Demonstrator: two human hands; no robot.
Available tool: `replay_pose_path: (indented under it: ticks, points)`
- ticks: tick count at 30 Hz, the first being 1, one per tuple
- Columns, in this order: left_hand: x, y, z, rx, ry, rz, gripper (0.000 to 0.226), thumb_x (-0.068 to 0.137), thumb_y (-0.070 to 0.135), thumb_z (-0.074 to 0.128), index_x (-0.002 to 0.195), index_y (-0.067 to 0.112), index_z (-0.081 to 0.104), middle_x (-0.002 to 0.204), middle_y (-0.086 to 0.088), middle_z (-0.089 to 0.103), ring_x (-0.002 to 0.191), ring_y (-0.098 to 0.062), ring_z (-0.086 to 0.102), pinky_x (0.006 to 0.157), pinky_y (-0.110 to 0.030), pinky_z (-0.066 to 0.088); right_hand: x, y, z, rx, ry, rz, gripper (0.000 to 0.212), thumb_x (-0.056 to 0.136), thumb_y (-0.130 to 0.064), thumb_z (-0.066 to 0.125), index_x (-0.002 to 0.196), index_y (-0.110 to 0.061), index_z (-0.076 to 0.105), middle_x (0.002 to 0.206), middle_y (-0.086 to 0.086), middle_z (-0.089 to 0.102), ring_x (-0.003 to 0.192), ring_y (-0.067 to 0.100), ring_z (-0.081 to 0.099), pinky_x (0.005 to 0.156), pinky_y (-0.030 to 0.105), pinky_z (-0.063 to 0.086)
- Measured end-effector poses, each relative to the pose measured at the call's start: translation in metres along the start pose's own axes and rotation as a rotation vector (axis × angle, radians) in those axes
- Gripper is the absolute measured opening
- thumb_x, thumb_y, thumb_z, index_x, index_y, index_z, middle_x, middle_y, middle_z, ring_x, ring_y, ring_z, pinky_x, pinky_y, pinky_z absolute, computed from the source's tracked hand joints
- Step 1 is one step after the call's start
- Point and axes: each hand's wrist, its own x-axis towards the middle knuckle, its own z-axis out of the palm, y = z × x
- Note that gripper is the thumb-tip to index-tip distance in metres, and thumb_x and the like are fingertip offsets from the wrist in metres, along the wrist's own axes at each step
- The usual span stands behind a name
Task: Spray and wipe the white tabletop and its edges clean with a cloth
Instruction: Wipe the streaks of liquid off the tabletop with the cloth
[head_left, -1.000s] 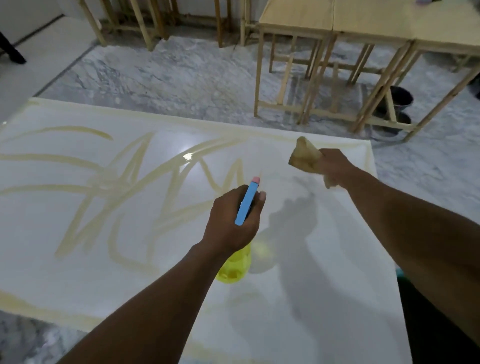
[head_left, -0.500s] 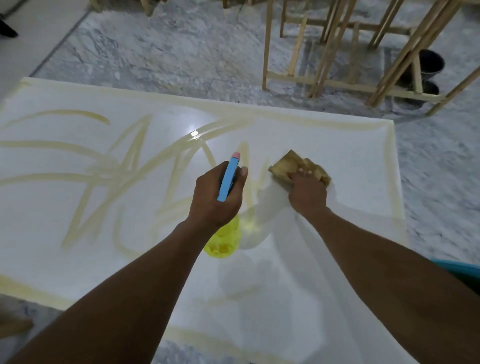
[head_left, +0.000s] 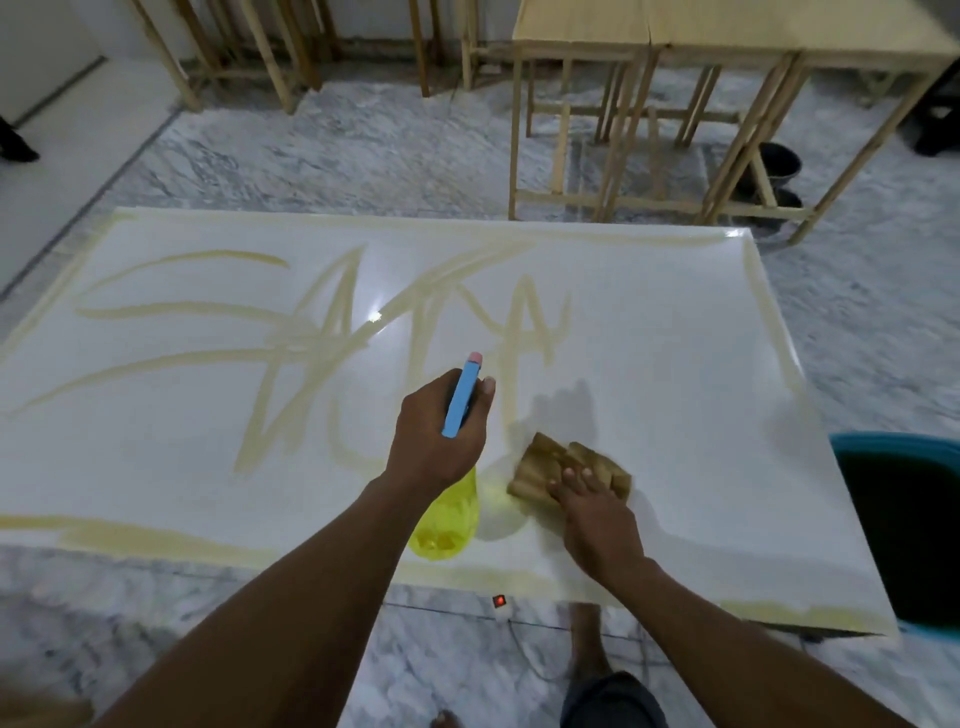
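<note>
Plainly, yellowish streaks (head_left: 171, 312) are lying across the white counter (head_left: 675, 353) from nine o'clock through to its middle. More are running along the rims at twelve, three and six o'clock, so I am judging that most of the surface is waiting to be wiped.

Just past centre, toward six o'clock, the left hand (head_left: 436, 431) is hovering above the counter. Its fingers are wrapping the neck of the spray bottle (head_left: 449, 519), the thumb is lying beside the blue trigger head (head_left: 460, 400), and the nozzle is pointing toward twelve o'clock. The yellow body is hanging below the wrist, clear of the surface as far as I can tell. Holding it aloft is probably leaving the bottle ready for another squirt without blocking the wiping path. The forearm is reaching in from seven o'clock, nearly straight.

Just beside the bottle, at its three o'clock, the brown cloth (head_left: 550, 462) is lying bunched on the counter near the six o'clock edge. The right hand (head_left: 597, 514) is pressing down on it with fingers (head_left: 584, 475) laid out flat rather than curling round it, likely so that the palm is spreading the load. Its forearm is coming in from five o'clock.

Beyond the counter's three o'clock rim, a teal tub (head_left: 893, 447) is sitting on the floor.
</note>
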Motion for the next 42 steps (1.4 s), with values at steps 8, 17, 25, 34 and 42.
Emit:
replay_pose_path:
  ticks: [8, 17, 25, 34, 42]
  points:
    - [-0.029, -0.008, -0.021, -0.037, -0.079, 0.031, 0.04, 0.102, 0.051, 0.058, 0.1, 0.012, 0.067, 0.064, -0.007, 0.056, 0.064, -0.038, 0.067, 0.068, -0.056, 0.063, -0.01, -0.019, -0.033, 0.406, -0.016, 0.182, 0.02, 0.089, -0.015, 0.055, 0.105, -0.021, 0.066, 0.1, 0.002, 0.066, 0.093, 0.027, 0.064, 0.072, 0.031, 0.046]
    - [0.002, -0.009, -0.012, -0.059, -0.03, 0.04, 0.037, 0.101, 0.049, 0.06, 0.095, 0.013, 0.066, 0.067, -0.008, 0.058, 0.063, -0.035, 0.066, 0.066, -0.057, 0.063, 0.071, 0.025, -0.142, 1.085, -0.072, 0.466, 0.014, 0.088, -0.015, 0.056, 0.096, -0.015, 0.067, 0.116, 0.019, 0.066, 0.109, 0.036, 0.063, 0.101, 0.055, 0.05]
    - [0.079, 0.009, 0.039, -0.045, 0.012, -0.013, 0.043, 0.098, 0.055, 0.057, 0.09, 0.013, 0.064, 0.067, -0.012, 0.058, 0.062, -0.038, 0.063, 0.065, -0.056, 0.063, 0.208, 0.059, -0.221, 0.701, -0.019, 0.221, 0.021, 0.083, -0.008, 0.054, 0.1, -0.008, 0.067, 0.097, 0.017, 0.068, 0.088, 0.036, 0.067, 0.076, 0.046, 0.058]
    - [0.147, 0.018, 0.102, -0.004, 0.103, -0.016, 0.037, 0.103, 0.049, 0.056, 0.079, 0.021, 0.055, 0.077, -0.014, 0.067, 0.061, -0.036, 0.067, 0.06, -0.057, 0.057, 0.367, 0.067, -0.212, 0.081, 0.075, -0.011, 0.03, 0.094, -0.012, 0.047, 0.121, -0.014, 0.061, 0.123, 0.011, 0.061, 0.113, 0.035, 0.058, 0.089, 0.036, 0.045]
    - [0.152, 0.015, 0.101, 0.021, 0.123, -0.067, 0.034, 0.102, 0.048, 0.059, 0.082, 0.02, 0.06, 0.077, -0.012, 0.07, 0.059, -0.034, 0.067, 0.059, -0.054, 0.059, 0.3, 0.062, -0.095, -0.143, -0.055, -0.141, 0.047, 0.103, -0.016, 0.038, 0.15, -0.018, 0.034, 0.162, 0.011, 0.024, 0.15, 0.039, 0.015, 0.116, 0.058, 0.026]
